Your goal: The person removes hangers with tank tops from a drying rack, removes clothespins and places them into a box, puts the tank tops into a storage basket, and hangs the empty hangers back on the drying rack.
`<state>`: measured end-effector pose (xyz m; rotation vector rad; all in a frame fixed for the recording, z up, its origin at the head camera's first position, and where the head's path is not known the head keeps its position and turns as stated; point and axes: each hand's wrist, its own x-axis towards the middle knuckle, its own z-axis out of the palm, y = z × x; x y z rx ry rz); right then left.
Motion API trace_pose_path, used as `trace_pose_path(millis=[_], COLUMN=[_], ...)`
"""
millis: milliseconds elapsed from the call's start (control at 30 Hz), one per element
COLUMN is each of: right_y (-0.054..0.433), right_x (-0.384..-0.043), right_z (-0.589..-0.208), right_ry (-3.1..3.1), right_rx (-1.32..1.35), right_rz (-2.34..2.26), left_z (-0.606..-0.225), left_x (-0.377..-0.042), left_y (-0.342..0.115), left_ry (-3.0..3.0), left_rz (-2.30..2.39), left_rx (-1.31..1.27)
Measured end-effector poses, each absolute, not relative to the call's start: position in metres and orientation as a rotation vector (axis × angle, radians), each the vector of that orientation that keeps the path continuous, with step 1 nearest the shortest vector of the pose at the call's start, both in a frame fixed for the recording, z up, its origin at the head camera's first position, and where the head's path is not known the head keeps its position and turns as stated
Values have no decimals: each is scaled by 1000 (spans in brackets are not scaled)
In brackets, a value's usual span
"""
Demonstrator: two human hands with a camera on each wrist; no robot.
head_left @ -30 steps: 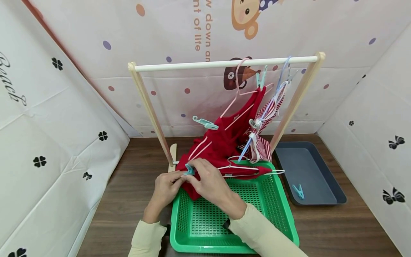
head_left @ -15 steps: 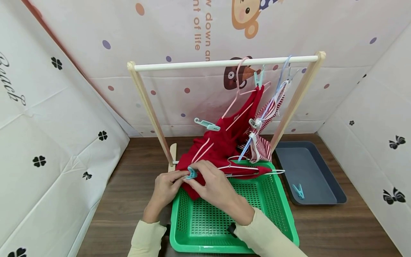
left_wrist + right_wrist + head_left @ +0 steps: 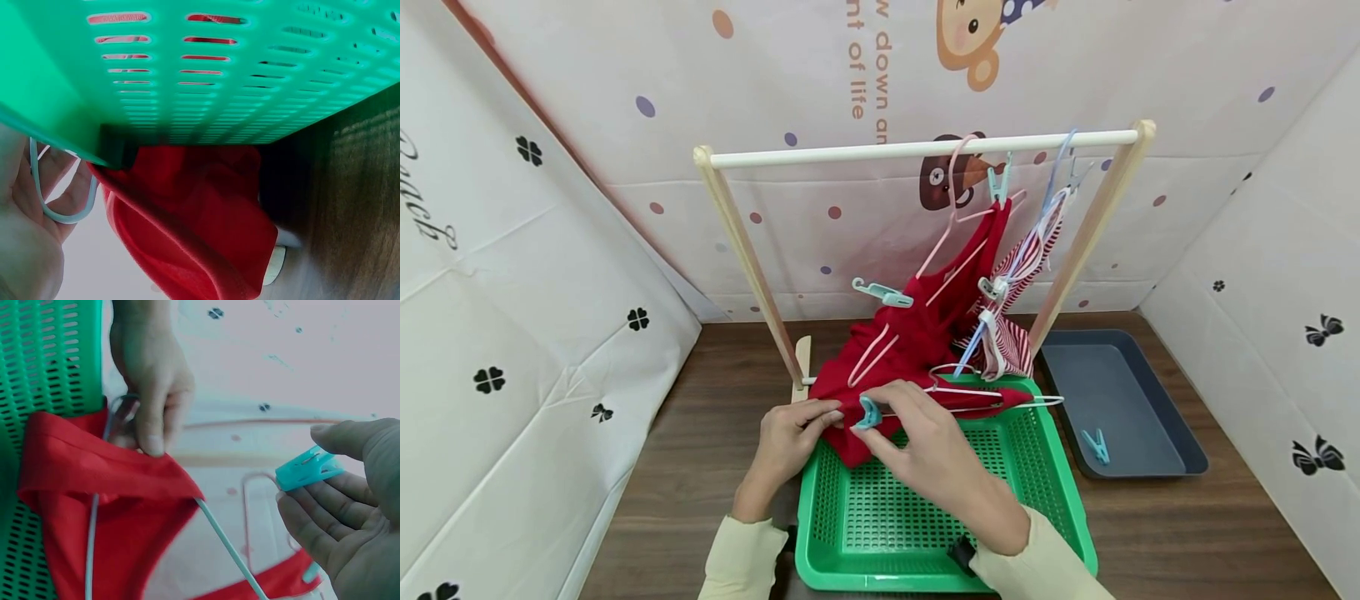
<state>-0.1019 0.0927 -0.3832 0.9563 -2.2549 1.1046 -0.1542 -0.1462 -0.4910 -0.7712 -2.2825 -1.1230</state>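
My left hand pinches the edge of a red garment together with the end of the pale hanger inside it. In the left wrist view the rounded hanger end lies against that hand's fingers. The garment droops over the rim of a green perforated basket. Just to the right, my right hand holds a light blue clothespin between thumb and fingertips. In the right wrist view this clothespin is apart from the cloth.
Behind stands a wooden rack with a white rod. From it hang a red garment on a pink hanger and a red-striped garment on a blue hanger. A grey tray with one clothespin lies at right.
My right hand has drawn back to the right, carrying the clothespin away from the left hand and the garment's edge. The left hand keeps its place.
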Motion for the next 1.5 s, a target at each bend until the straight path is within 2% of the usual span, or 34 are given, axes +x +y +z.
trace_pose_path(millis=[867, 1500], right_y=[175, 236], right_x=[-77, -94], right_z=[-346, -358], right_ry=[-2149, -2250], right_rx=[604, 126], right_rz=[1066, 907], left_z=[-492, -493], left_x=[-154, -154], left_y=[-146, -145], left_ry=[-2282, -2262], left_rz=[-1163, -1189], left_rx=[-769, -775])
